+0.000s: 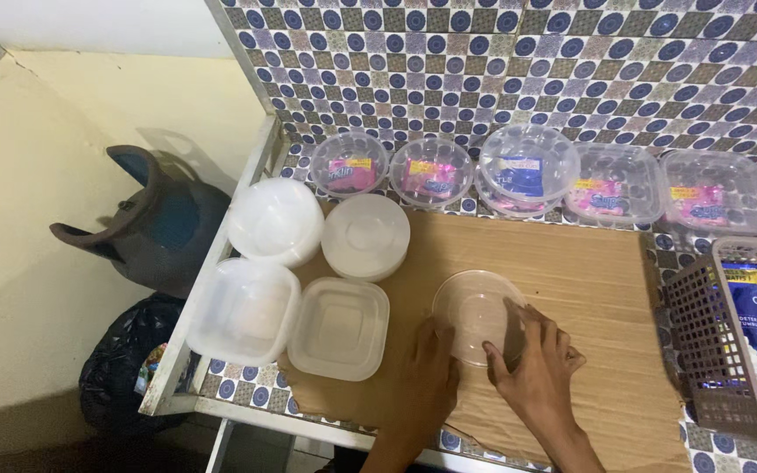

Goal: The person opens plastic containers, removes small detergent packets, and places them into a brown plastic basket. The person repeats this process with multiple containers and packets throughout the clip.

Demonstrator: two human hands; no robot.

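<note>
Both hands are working at the lower centre of the frame, on a sheet of brown cardboard [562, 289] covering the tiled counter. The left hand [427, 372] is lying palm down with fingers loosely spread, its fingertips touching the near left rim of a clear round container [475, 311]. The right hand [536, 368] is lying open, fingers extended over the container's right rim; it is not closing around it. The container is sitting upright on the cardboard, at centre frame.

Left of the hands, stacks of round lids [365, 235] and square lids [339, 328] are resting on the cardboard. Along the patterned tile wall [519, 61] at upper frame, a row of lidded containers holding coloured sachets [519, 171] is standing. A grey mesh basket [711, 342] with packets is sitting at the right edge.
</note>
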